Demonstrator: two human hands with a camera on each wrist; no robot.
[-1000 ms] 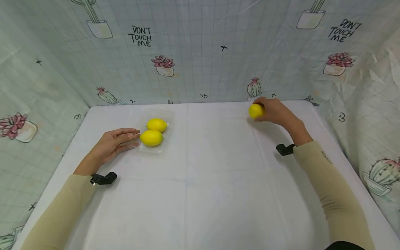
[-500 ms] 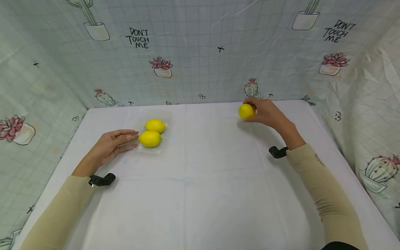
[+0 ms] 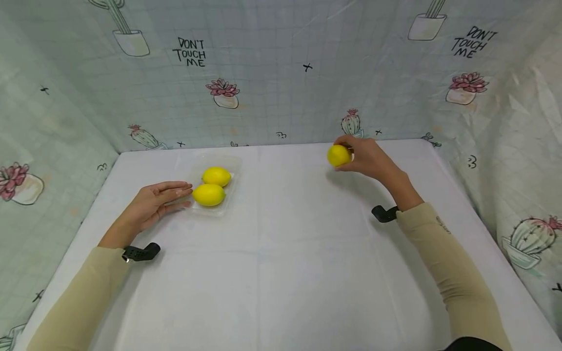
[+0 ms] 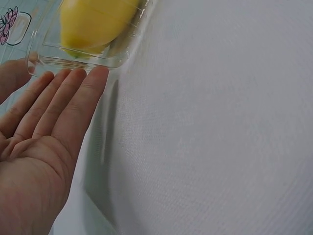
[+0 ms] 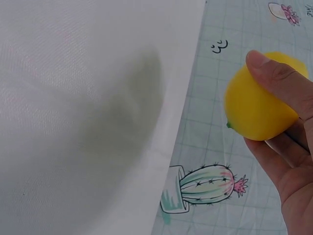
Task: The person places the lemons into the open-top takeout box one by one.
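My right hand (image 3: 366, 157) grips a yellow lemon (image 3: 338, 155) above the far right part of the white table (image 3: 281, 253); in the right wrist view the thumb and fingers (image 5: 281, 81) curl round the lemon (image 5: 259, 110). A clear plastic tray (image 3: 215, 207) at the left holds two more lemons, a near lemon (image 3: 209, 194) and a far lemon (image 3: 216, 176). My left hand (image 3: 153, 207) lies flat on the table with straight fingertips (image 4: 95, 78) touching the tray's edge (image 4: 78, 61), and a lemon (image 4: 95, 22) shows inside it.
Cactus-patterned cloth walls (image 3: 281, 73) enclose the table at the back and on both sides. Black wrist camera mounts (image 3: 140, 252) (image 3: 384, 213) sit at my two cuffs.
My right hand has carried the lemon leftward, away from the back right corner. The left hand stays against the tray.
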